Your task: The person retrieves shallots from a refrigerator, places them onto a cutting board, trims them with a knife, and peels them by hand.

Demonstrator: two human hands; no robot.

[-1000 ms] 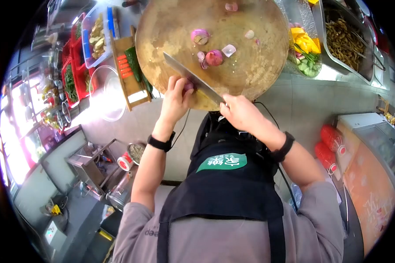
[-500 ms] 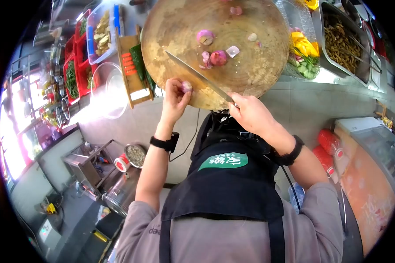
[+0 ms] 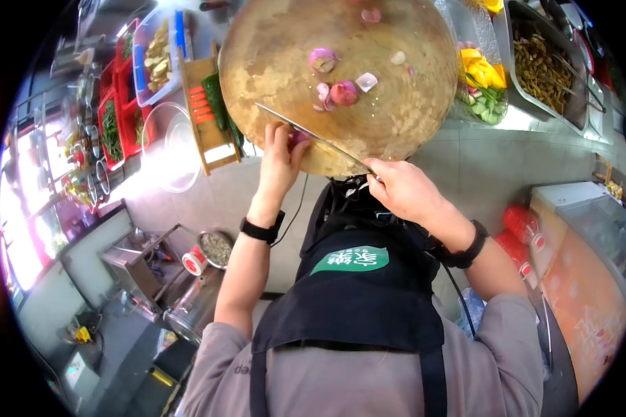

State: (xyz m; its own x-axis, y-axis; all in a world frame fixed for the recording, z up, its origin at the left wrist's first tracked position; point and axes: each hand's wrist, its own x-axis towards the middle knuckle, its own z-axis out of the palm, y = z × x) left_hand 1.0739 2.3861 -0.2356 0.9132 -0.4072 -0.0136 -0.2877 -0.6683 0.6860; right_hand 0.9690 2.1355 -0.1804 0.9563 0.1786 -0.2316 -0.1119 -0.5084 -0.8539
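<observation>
My left hand [image 3: 280,154] is closed around a small purple onion [image 3: 298,138] at the near left edge of the round wooden chopping board [image 3: 271,42]. In my right hand [image 3: 400,184] is the handle of a kitchen knife [image 3: 306,131]. Its blade slants up and left across the board, its middle right beside the onion; whether it touches cannot be made out. Farther up the board lie a cut onion piece [image 3: 323,60], a reddish onion [image 3: 343,92] with peeled bits against it, and a pale onion layer [image 3: 367,82].
On the left stand a wooden rack [image 3: 200,104] with green cucumbers, a clear bowl [image 3: 170,160], a tub of sliced food [image 3: 156,62] and red baskets [image 3: 122,104]. To the right are a bag of cut vegetables [image 3: 483,83] and a metal tray [image 3: 577,118] of brown strips.
My left hand has rolled over, its fingers now covering more of the onion on the board. The knife has come lower and flatter, closer to the onion; my right hand dropped slightly.
</observation>
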